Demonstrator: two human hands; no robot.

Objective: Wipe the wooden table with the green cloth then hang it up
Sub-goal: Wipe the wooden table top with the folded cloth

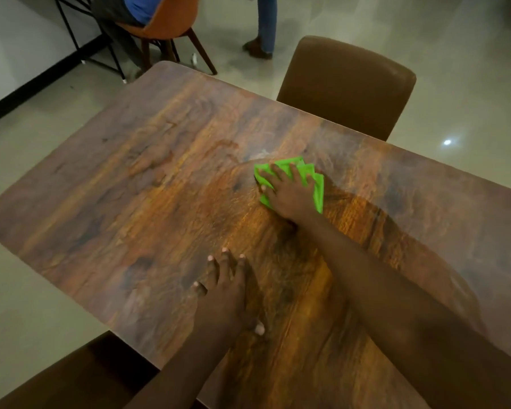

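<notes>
**A:** As seen from the head camera, spotted the green cloth (318, 191)?

**B:** Yes. Lies folded on the wooden table (148, 178), past the middle, towards the far long edge. Pinned flat beneath the right hand (289, 196).

**A:** Gripped, or only pressed?

**B:** Only pressed. Palm down, with fingers (296, 174) spread and nearly straight across the fabric, none curled round it. Shows green beyond the fingertips and down the hand's right side.

**A:** And the left hand (227, 296)?

**B:** Rests flat on bare wood, nearer the camera, well apart from the cloth. Fanned out straight at all 4 fingers, thumb off to the side, holding nothing.

**A:** Anything else round the table?

**B:** Yes, 2 seats. Against the far edge, just beyond the cloth: brown chair (345, 84). At the near left corner: dark chair (71, 373), partly cut off by the frame.

**A:** Further back?

**B:** Top left, an orange chair (165, 22) with someone seated. Beside it, a standing person's leg (266, 25) in jeans, on a pale glossy floor (455, 54).
</notes>
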